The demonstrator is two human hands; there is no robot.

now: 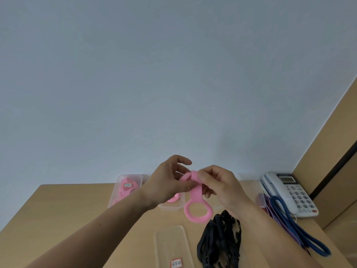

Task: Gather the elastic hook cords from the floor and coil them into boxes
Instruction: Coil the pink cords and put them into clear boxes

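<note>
A pink elastic cord with a ring-shaped end hangs above the wooden table. My left hand pinches its rolled upper part, and my right hand pinches the same fold from the right side. The ring end dangles below both hands. A clear plastic box at the back left holds pink cords. Another clear box sits partly hidden behind my left hand, with something pink inside. A clear lid with a red-edged label lies near the front.
A pile of black cords lies at the front right. Blue and purple cords trail along the right edge beside a white desk phone. A pale wall stands behind the table.
</note>
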